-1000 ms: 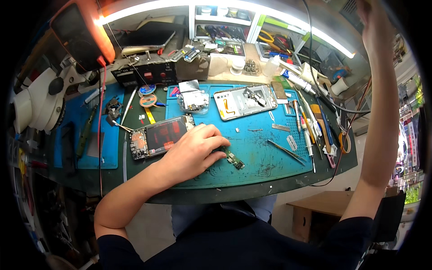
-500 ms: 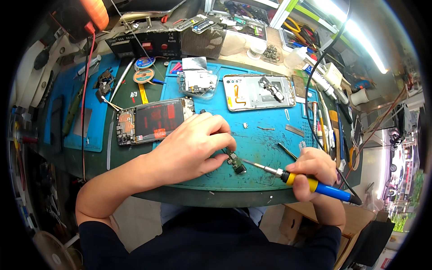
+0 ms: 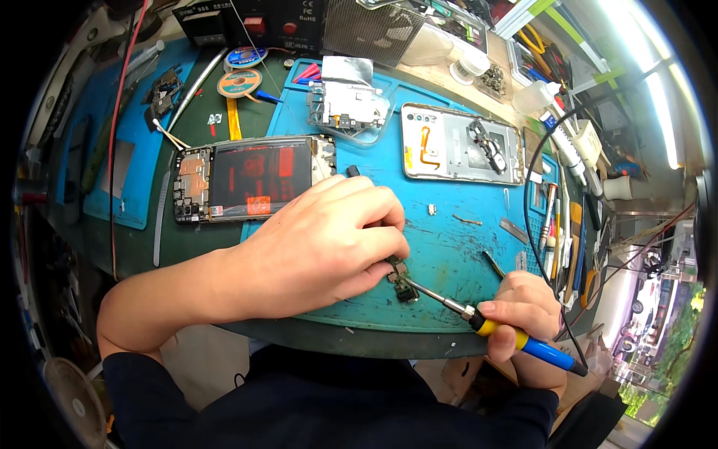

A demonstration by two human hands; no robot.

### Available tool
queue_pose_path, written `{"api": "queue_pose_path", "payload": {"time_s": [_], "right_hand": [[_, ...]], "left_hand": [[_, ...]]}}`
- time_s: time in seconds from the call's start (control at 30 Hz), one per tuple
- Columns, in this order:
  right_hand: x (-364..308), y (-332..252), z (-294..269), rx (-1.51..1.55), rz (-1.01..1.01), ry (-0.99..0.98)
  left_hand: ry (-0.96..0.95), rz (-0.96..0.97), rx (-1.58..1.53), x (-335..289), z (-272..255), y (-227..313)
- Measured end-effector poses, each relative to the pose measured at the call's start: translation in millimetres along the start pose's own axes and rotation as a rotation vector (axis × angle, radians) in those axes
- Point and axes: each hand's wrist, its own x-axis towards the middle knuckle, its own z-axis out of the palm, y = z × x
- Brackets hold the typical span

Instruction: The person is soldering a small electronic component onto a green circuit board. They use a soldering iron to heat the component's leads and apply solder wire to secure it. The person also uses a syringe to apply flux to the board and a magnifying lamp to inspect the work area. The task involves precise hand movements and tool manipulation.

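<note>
Dark green worktop (image 3: 196, 245), small circuit board (image 3: 404, 288) under a soldering iron (image 3: 486, 326)

Bright strip lighting (image 3: 663, 123) runs down the upper right of my view, and a black box with a red switch (image 3: 290, 28) sits at the top, left of centre. Across the middle of the frame I see a scuffed blue mat (image 3: 464, 254), and the circuit board is on its lower part, just below the centre of the frame.

My left hand (image 3: 329, 243) comes in from the lower left, its fingers curled and its thumb and index finger closed on the board's upper end. The fingertips partly hide that end, so I cannot tell how firm the pinch is.

My right hand (image 3: 520, 310), at the lower right, is wrapped around the yellow-and-blue handle of the soldering iron. Its tip points left to the board; I cannot tell whether it touches.

Left of centre lies an opened phone (image 3: 258, 179), partly behind the left hand. Toward the upper right of it, a clear tray (image 3: 383, 126) carries metallic parts. A silver phone housing (image 3: 452, 142) lies right of that, with a dark component (image 3: 486, 146) on it. Dark tweezers (image 3: 492, 263) rest just above the right hand.
</note>
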Motion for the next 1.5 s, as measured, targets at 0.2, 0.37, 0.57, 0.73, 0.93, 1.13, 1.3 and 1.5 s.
{"api": "queue_pose_path", "payload": {"time_s": [0.2, 0.37, 0.57, 0.73, 0.93, 1.13, 1.3, 1.5], "right_hand": [[1.8, 0.7, -0.6, -0.009, 0.024, -0.031], [3.9, -2.1, 1.4, -0.014, 0.038, -0.034], [5.0, -2.1, 2.5, -0.012, 0.016, -0.044], [4.2, -2.8, 2.6, -0.02, 0.025, -0.045], [4.5, -4.8, 0.6, -0.035, -0.015, -0.096], [6.6, -6.5, 1.1, -0.058, -0.003, -0.1], [5.0, -8.2, 2.0, -0.074, -0.039, -0.078], [1.8, -8.9, 2.4, -0.077, -0.024, -0.075]], "left_hand": [[0.012, 0.005, -0.019, 1.9, 1.5, -1.4], [0.018, -0.01, -0.018, 0.7, 0.4, 0.3], [0.015, -0.013, -0.013, 0.5, -0.4, 0.9], [0.016, -0.009, -0.016, 0.8, 0.5, 0.4], [0.015, -0.007, -0.008, 0.2, 1.3, 0.2], [0.02, 0.01, 0.022, -0.2, 1.4, 0.6], [-0.016, -0.003, 0.053, -0.4, -2.1, 3.7], [-0.027, -0.002, 0.044, 1.1, -0.6, 1.6]]}}
